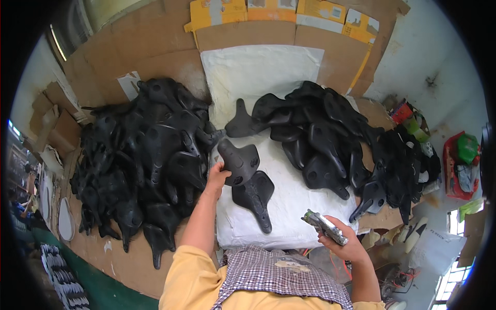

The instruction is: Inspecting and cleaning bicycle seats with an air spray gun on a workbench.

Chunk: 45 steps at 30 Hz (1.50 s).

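My left hand (218, 174) grips the edge of a black bicycle saddle shell (241, 158), its narrow nose pointing away from me. Just nearer, a second saddle shell (253, 199) lies on the white-covered work surface (235, 227), nose toward me. The held shell partly overlaps it. To the right, my right hand (345, 243) is wrapped around a silvery, taped-looking hand tool (326, 227) with a greenish tip. Its exact kind I cannot make out. The tool is apart from both shells.
A large heap of black saddle shells (150, 139) rises on the left over brown cardboard (113, 258). Another heap (320, 124) lies on the right. Cardboard panels (248, 35) stand at the back. A red bin (460, 181) holds items at far right.
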### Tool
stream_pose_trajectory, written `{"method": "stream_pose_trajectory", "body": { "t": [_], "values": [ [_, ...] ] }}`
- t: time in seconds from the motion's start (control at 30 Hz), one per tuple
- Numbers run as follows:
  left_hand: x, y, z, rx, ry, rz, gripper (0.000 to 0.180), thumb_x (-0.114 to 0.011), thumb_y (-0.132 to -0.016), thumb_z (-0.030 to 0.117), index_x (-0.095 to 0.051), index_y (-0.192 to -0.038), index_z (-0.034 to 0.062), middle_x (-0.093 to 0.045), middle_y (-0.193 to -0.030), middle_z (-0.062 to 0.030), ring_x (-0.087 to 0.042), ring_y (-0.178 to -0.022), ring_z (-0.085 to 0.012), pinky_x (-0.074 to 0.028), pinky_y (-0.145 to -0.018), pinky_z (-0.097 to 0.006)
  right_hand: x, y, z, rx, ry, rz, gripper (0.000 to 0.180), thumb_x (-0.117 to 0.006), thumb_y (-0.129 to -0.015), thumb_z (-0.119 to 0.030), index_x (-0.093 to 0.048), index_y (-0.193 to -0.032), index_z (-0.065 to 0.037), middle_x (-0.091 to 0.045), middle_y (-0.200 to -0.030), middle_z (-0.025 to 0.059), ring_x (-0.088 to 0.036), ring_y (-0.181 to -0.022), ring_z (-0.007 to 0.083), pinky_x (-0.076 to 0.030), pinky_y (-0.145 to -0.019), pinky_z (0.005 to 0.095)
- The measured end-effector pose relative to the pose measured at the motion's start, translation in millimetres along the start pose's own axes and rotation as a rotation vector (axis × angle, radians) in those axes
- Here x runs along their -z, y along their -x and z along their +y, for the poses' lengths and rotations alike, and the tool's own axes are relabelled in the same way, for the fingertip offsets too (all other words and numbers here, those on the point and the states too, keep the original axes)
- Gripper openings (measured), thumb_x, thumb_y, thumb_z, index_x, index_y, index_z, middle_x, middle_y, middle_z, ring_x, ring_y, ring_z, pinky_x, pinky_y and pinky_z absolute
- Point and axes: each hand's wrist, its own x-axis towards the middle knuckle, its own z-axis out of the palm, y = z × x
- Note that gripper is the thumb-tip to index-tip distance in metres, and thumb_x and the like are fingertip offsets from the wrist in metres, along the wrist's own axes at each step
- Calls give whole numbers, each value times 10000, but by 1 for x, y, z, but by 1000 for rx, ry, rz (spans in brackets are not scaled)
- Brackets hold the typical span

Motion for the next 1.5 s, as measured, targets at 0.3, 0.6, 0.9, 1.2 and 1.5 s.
{"method": "stream_pose_trajectory", "body": {
  "t": [0.3,0.6,0.9,1.2,1.5],
  "values": [
    [30,-15,-64,495,-172,97,236,-593,-727,109,-609,-949,29,-624,-906,-71,-578,-798,-204,-450,-708,-341,8,-62,10,47,30,6,503,-683,-798,-65,-489,-1263,-61,-622,-944,81,-578,-811,130,-460,-749,262],
    [-23,-53,156,-399,59,212,71,-586,-721,68,-520,-741,50,-537,-772,-22,-513,-692,-140,-461,-674,-317,3,-93,17,-26,46,52,513,-686,-805,-102,-478,-1270,-43,-627,-945,97,-582,-819,139,-464,-761,277],
    [83,-66,183,-656,140,680,158,-599,-805,103,-505,-932,92,-499,-858,20,-464,-751,-84,-385,-653,-228,-7,-129,-13,-63,-73,44,501,-656,-823,-61,-457,-1280,-10,-624,-920,68,-609,-824,130,-500,-752,281],
    [-10,-128,-14,298,274,407,188,-608,-768,68,-566,-951,59,-572,-861,-49,-575,-688,-205,-476,-606,-310,-6,-210,-68,134,-94,251,487,-659,-820,-44,-450,-1257,4,-609,-902,57,-576,-753,94,-482,-692,239],
    [-6,-220,-41,531,660,622,107,-600,-835,148,-521,-830,76,-539,-726,-60,-511,-561,-180,-431,-506,-315,-5,-194,-60,-66,-135,84,494,-670,-814,-58,-460,-1253,18,-606,-912,60,-580,-769,99,-488,-712,246]
  ]
}}
